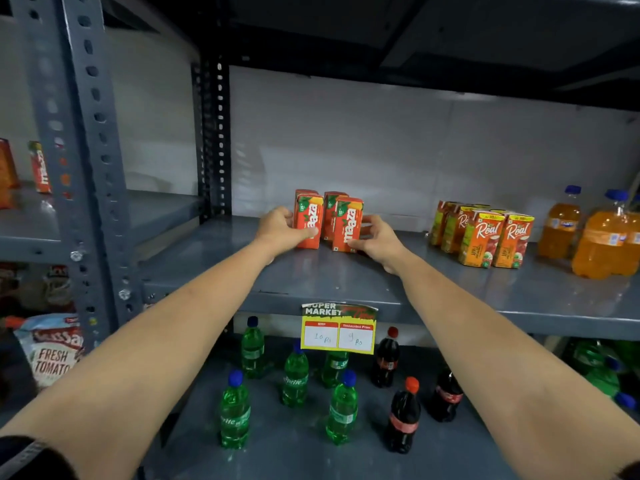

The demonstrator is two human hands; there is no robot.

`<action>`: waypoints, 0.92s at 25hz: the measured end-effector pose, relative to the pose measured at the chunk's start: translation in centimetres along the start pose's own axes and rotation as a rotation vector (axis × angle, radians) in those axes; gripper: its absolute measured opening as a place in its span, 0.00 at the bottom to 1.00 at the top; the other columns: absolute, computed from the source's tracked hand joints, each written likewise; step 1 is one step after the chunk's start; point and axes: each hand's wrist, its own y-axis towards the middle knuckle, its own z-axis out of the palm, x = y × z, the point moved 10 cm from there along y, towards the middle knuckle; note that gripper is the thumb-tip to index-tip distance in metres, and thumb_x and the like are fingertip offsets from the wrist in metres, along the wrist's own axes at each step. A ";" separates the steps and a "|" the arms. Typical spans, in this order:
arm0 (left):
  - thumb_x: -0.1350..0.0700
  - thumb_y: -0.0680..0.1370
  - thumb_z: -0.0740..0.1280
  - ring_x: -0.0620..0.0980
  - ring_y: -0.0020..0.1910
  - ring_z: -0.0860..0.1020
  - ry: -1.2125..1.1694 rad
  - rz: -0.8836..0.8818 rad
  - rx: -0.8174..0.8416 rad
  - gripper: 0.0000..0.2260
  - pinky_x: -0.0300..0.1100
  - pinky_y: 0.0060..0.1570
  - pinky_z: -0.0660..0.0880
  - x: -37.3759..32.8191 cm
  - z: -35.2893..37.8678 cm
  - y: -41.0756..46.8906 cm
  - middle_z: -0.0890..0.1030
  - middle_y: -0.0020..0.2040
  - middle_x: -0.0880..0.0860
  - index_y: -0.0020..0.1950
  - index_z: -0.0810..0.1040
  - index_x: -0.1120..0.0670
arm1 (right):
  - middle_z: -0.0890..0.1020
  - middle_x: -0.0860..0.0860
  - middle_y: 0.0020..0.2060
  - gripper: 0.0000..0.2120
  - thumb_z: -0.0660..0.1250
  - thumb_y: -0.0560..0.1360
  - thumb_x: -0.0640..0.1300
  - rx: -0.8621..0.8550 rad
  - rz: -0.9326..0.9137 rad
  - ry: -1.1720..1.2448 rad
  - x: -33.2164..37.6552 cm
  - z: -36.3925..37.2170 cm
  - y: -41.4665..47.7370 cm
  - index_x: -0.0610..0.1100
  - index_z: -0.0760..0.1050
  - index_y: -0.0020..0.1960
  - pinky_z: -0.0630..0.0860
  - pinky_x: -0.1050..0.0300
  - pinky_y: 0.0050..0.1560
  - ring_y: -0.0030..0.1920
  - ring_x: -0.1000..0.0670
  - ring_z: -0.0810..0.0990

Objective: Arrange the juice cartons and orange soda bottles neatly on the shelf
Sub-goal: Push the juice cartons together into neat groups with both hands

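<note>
A small group of red-orange Maaza juice cartons [347, 225] stands upright on the grey metal shelf [346, 282]. My left hand [278, 228] grips the leftmost carton [309, 216] from its left side. My right hand [375, 239] presses against the right side of the front-right carton, thumb at its base. Further right, several orange Real juice cartons [495, 237] stand in a tight block. Beyond them are orange soda bottles [602, 237] with blue caps, near the shelf's right end.
A perforated steel upright [86, 161] borders the shelf on the left; another Maaza carton [41, 168] stands in the neighbouring bay. A price tag [338, 329] hangs from the shelf lip. Below stand green Sprite bottles [294, 375] and dark cola bottles [403, 415].
</note>
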 end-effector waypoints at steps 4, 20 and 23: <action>0.53 0.66 0.79 0.53 0.57 0.79 -0.027 -0.014 0.008 0.26 0.42 0.52 0.74 1.0 1.0 1.8 0.80 0.60 0.57 0.60 0.75 0.59 | 0.78 0.40 0.60 0.25 0.72 0.71 0.35 0.020 -0.039 -0.041 0.1 0.3 0.8 0.40 0.68 0.65 0.76 0.44 0.62 0.60 0.42 0.78; 0.56 0.72 0.74 0.50 0.58 0.78 -0.053 0.054 0.186 0.23 0.42 0.56 0.73 2.0 2.0 3.4 0.80 0.61 0.56 0.64 0.75 0.59 | 0.75 0.42 0.65 0.25 0.68 0.75 0.40 0.121 -0.091 -0.180 0.9 2.0 0.3 0.42 0.64 0.69 0.72 0.41 0.67 0.66 0.44 0.74; 0.56 0.72 0.74 0.51 0.58 0.78 -0.052 0.048 0.174 0.23 0.43 0.56 0.74 2.2 1.9 3.4 0.80 0.62 0.57 0.64 0.75 0.60 | 0.75 0.42 0.66 0.24 0.67 0.76 0.41 0.114 -0.095 -0.220 1.2 2.0 0.3 0.42 0.64 0.70 0.72 0.41 0.67 0.66 0.44 0.74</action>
